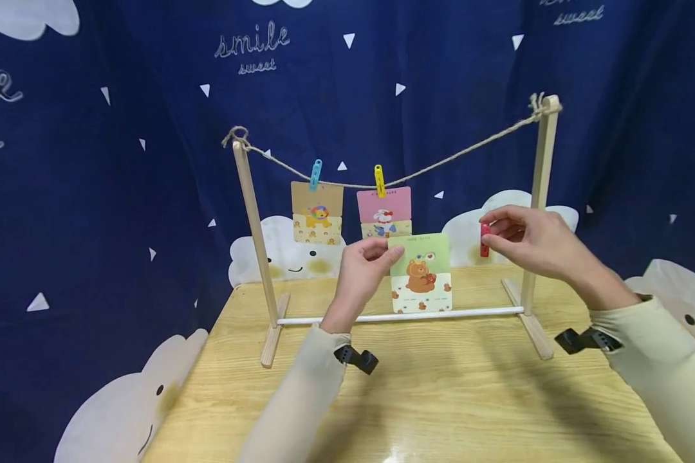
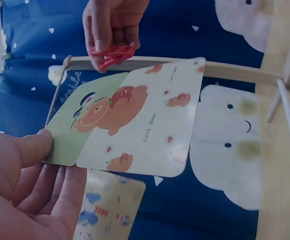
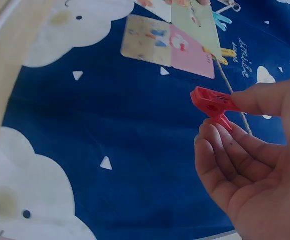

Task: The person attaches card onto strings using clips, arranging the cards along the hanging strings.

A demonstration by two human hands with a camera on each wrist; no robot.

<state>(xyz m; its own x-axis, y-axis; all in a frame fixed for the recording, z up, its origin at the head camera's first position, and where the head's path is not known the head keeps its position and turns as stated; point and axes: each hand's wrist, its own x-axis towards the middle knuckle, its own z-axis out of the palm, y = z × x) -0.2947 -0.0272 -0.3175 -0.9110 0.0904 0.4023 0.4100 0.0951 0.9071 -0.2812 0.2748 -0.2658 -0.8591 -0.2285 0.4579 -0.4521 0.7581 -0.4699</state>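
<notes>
My left hand pinches the left edge of a green and white bear card between thumb and fingers. In the head view the card overlaps the lower part of a pink rabbit card. To the right, my right hand pinches a red clothespin between thumb and fingertips; the right wrist view shows the same clothespin by its spread handles. A sagging twine line runs above both hands. A yellow clothespin fastens the rabbit card to it, and a blue clothespin fastens a tan lion card.
The line is tied between a left wooden post and a taller right post. A white rod joins their feet low over the wooden table. Behind hangs a dark blue curtain with white clouds.
</notes>
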